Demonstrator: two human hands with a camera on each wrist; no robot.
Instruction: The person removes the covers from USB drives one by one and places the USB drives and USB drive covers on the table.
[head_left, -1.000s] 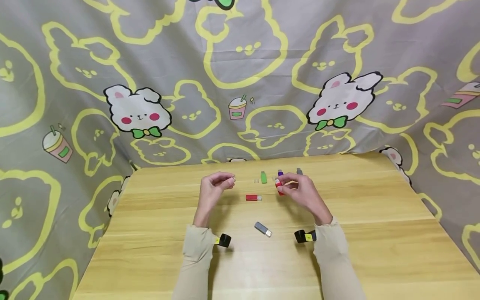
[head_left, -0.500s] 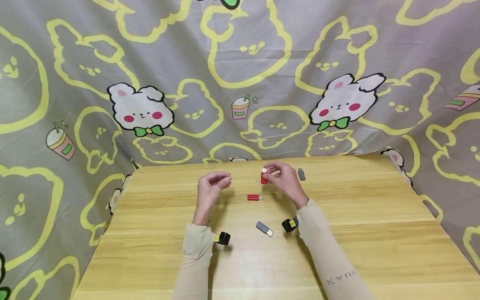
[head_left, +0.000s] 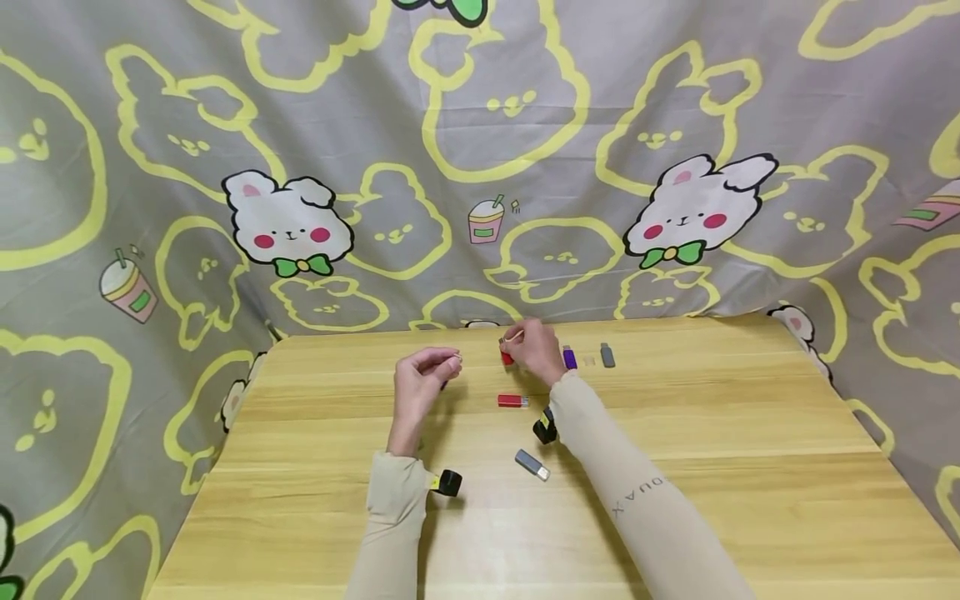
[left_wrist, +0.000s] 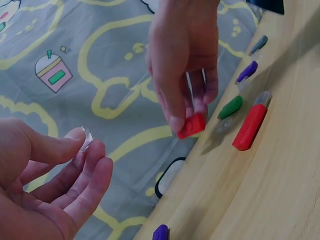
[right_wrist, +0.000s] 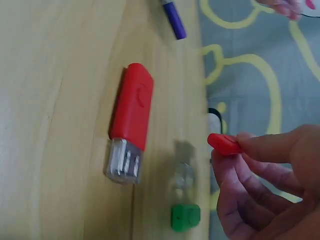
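Observation:
My left hand [head_left: 422, 383] pinches a small clear cap [left_wrist: 86, 139] between thumb and forefinger above the table. A red USB stick [right_wrist: 225, 144] is pinched in my right hand [head_left: 536, 347], held over the far part of the table. Below it lie a green USB stick [left_wrist: 230, 107] and a clear cap [right_wrist: 184, 175], both hidden behind the right hand in the head view. Nearer to me, another red USB stick [head_left: 513, 401] wears its clear cap over the plug. Partly hidden by the left hand in the head view is a purple USB stick [right_wrist: 174, 21].
To the right of the right hand lie a second purple USB stick [head_left: 570, 357], a loose clear cap [head_left: 588, 361] and a grey USB stick [head_left: 607, 355]. Another grey stick [head_left: 532, 465] lies closer to me. A patterned curtain [head_left: 390, 208] hangs behind the wooden table [head_left: 750, 467].
My right hand has carried the red USB stick leftward, across and past the green stick, uncovering the purple one. The left hand stays nearly in place, holding the clear cap.

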